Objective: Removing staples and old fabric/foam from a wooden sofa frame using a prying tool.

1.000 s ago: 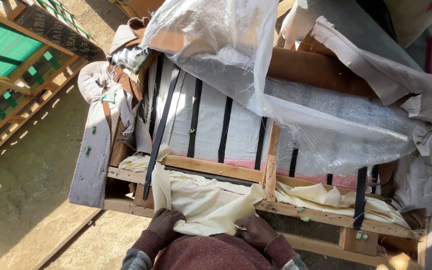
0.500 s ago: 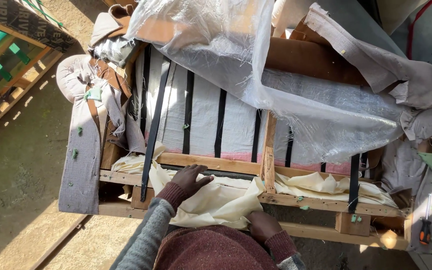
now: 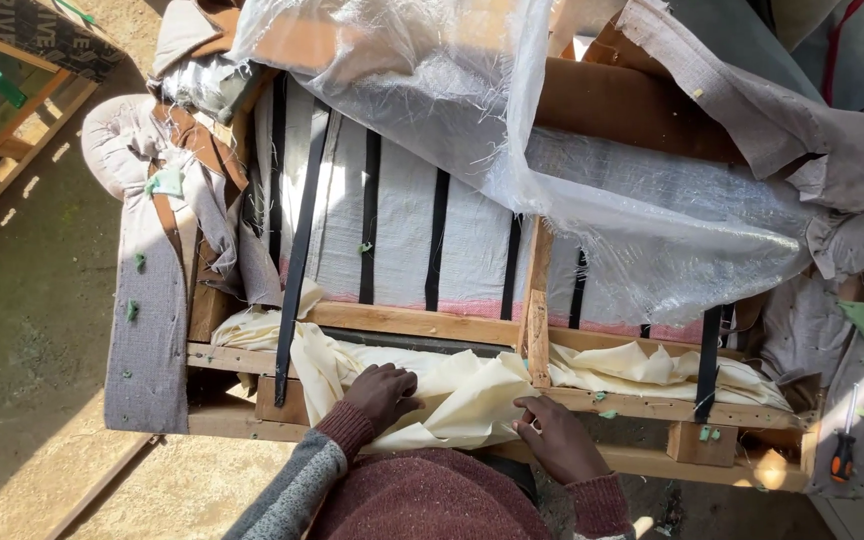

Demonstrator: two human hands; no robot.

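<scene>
Your left hand presses flat, fingers open, and your right hand pinches the cream fabric, keeping it taut over the wooden frame.

- Two hands: left, right.
- One cream cloth.
- One wooden sofa frame.
- Seven black webbing straps visible.
- One clear plastic sheet.
- One screwdriver.
</scene>
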